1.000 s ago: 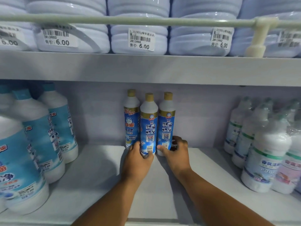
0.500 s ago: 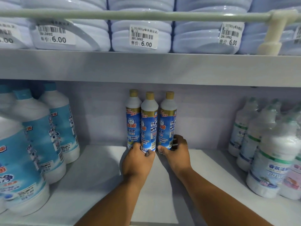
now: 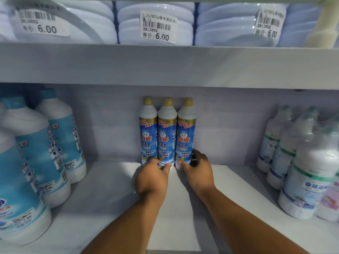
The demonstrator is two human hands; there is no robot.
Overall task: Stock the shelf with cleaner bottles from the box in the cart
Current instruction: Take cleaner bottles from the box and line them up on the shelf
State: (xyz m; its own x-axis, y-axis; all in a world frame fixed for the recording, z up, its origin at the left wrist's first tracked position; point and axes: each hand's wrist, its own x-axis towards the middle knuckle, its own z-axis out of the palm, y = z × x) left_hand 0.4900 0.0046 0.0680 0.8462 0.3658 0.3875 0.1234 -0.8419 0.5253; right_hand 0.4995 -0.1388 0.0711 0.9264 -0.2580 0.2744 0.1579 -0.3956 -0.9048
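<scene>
White and blue are the colours we see most from the head camera. Three tall cleaner bottles stand upright in a row at the back of the shelf [image 3: 110, 198], side by side and touching each other. Each one has a gold cap, a white neck and a blue label with a cat on it. We call them the left bottle [image 3: 148, 131], the middle bottle [image 3: 167, 132] and the right bottle [image 3: 186, 132].

Our left hand [image 3: 153, 177] is down at the foot of the middle bottle. Its fingers curl round the bottom of that bottle and grip it. Our right hand [image 3: 199, 168] is at the foot of the right bottle. The thumb is on the front and the fingers wrap round the far side, so it holds that bottle.

On the left of the shelf stand big bottles with teal caps [image 3: 60, 136]. On the right stand white bottles with green bands [image 3: 302, 173]. Both groups are well apart from our three bottles.

Above is an upper shelf [image 3: 165, 65]. Pale blue tubs [image 3: 156, 24] sit on it, and their price stickers [image 3: 158, 27] say 6.00.
</scene>
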